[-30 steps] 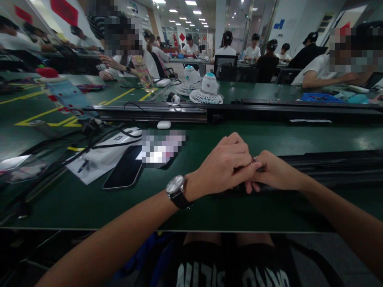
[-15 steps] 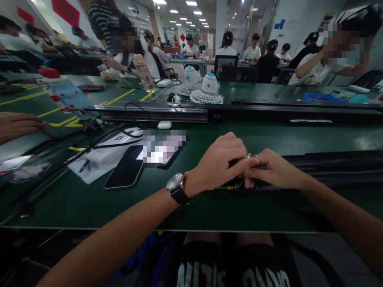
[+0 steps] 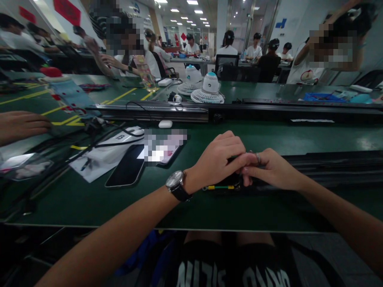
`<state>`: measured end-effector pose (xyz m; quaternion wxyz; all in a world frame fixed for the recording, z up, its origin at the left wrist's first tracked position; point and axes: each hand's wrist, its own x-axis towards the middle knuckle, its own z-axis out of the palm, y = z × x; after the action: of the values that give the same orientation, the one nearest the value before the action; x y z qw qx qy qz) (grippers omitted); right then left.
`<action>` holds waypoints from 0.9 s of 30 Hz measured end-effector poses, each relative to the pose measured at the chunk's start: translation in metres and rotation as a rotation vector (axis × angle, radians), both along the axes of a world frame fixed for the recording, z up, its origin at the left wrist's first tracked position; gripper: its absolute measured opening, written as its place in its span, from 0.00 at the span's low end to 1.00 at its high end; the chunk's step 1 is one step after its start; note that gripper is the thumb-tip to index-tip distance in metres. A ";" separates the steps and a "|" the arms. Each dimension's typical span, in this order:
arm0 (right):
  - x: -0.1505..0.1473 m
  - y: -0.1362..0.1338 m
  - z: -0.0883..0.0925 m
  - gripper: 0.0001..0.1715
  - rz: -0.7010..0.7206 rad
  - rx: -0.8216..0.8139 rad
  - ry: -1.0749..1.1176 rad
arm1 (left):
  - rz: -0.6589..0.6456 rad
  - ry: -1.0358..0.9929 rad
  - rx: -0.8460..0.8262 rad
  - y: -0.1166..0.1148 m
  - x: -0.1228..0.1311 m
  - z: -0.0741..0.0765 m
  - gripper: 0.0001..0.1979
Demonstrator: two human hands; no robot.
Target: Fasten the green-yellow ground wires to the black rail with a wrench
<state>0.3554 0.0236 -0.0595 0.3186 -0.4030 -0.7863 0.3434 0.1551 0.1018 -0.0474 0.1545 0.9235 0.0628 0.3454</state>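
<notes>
My left hand, with a wristwatch on its wrist, bends its fingers against my right hand. The two meet above the table, fingertips pressed together and overlapping. A ring shows on a finger of my right hand. Whatever is pinched between the fingers is hidden. Just below the left hand lies a short green wire with yellow sleeves and a ring terminal at its left end; its right end runs in under the fingers. Long black bars lie beside and behind my right hand.
Left of my hands are a dark phone, a second phone, a white bag and black cables. A metal rail crosses the table behind them. Two white fans stand farther back. Another person's hand rests at far left.
My hands stay joined, with the fingers slightly shifted. More of the green wire and the ring now shows. Across the table, one person at the right has raised an arm.
</notes>
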 end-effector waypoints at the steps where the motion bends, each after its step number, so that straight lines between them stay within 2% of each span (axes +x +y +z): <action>1: 0.000 0.000 0.000 0.16 0.000 0.006 -0.007 | -0.002 0.005 0.000 0.000 0.000 0.000 0.19; 15: 0.000 0.001 -0.001 0.16 -0.001 0.023 -0.072 | -0.033 0.025 -0.019 0.001 -0.001 -0.001 0.19; 21: 0.001 0.001 0.000 0.17 -0.009 0.017 -0.106 | 0.018 0.019 -0.065 -0.001 -0.003 -0.001 0.13; 27: 0.001 0.000 -0.001 0.14 -0.025 0.070 -0.158 | -0.048 0.023 -0.031 0.000 -0.005 -0.001 0.13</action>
<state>0.3559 0.0236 -0.0602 0.2737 -0.4271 -0.8154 0.2789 0.1505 0.1022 -0.0479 0.1761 0.9261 0.0478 0.3302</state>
